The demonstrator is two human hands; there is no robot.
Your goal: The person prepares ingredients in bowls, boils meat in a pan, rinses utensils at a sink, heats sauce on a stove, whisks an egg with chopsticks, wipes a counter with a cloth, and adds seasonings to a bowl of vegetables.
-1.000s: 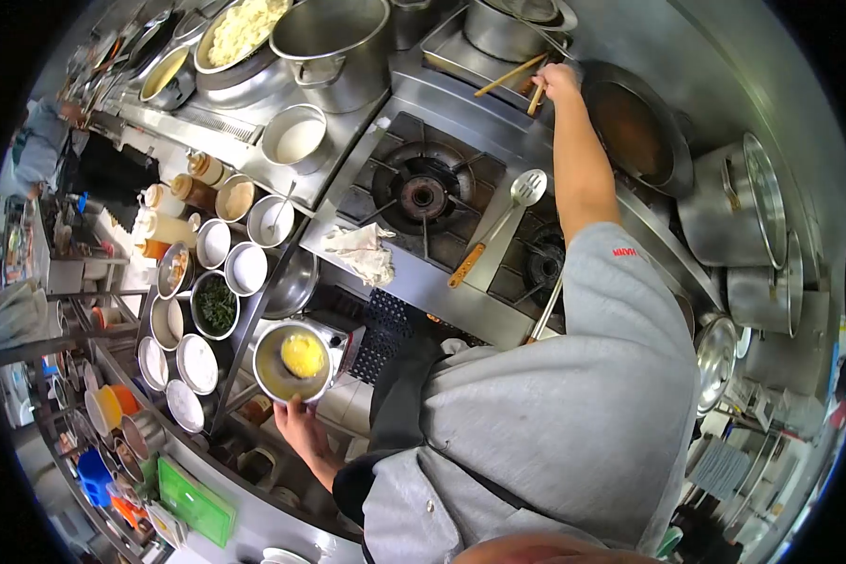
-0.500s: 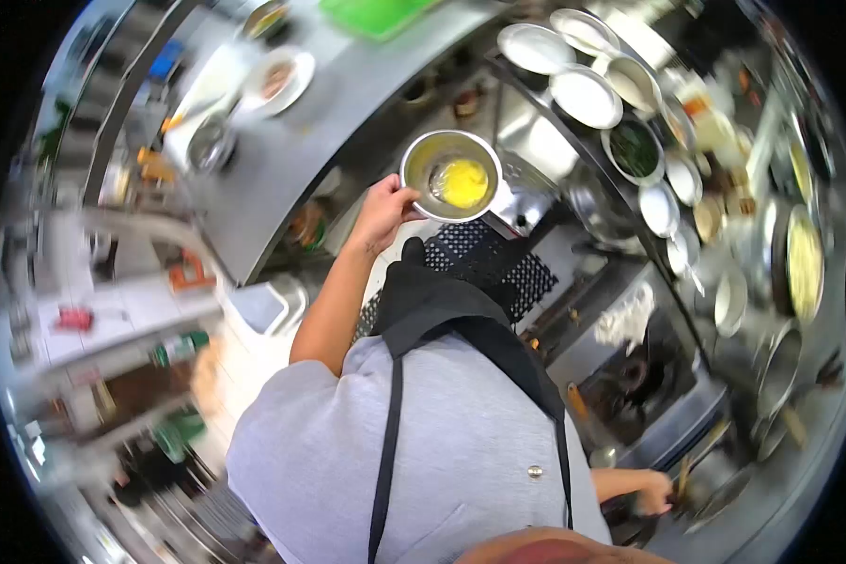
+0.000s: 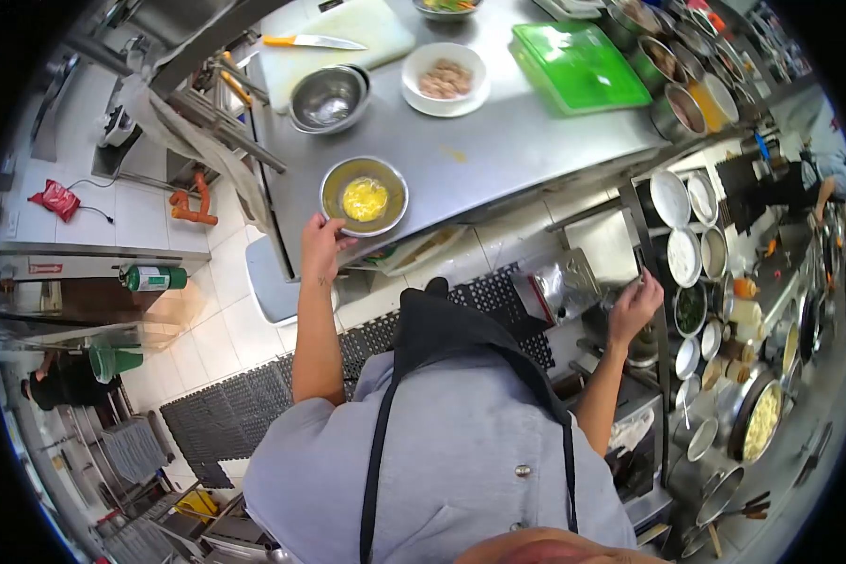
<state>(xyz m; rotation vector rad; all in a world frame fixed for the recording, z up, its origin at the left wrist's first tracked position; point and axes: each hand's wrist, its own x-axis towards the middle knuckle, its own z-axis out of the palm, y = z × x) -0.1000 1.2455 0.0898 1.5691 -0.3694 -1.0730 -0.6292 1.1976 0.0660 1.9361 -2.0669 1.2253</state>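
Note:
My left hand (image 3: 322, 246) grips the near rim of a steel mixing bowl (image 3: 399, 211), which is at the front edge of the steel counter. Bright yellow, egg-like liquid (image 3: 365, 199) lies in the bottom of it. Out to the right, my right hand (image 3: 637, 305) is beside the dark rail of a shelf, its fingers curled together. A thin dark piece shows at the fingertips, and I cannot tell whether it is held or part of the rail. Beyond the bowl are stacked empty steel bowls (image 3: 329, 99) and a white bowl of pale meat pieces (image 3: 445, 71).
A yellow-handled knife (image 3: 315, 41) lies on a white cutting board (image 3: 385, 33). A green-lidded container (image 3: 581, 68) sits farther right. Tubs and bowls line the right-hand shelf, near a pan of yellowish food (image 3: 761, 421). Another person (image 3: 822, 174) stands at far right.
My view has turned toward the counter. My left hand has brought the bowl from over the floor to the counter's edge. My right hand has moved from the pans up to the shelf rail.

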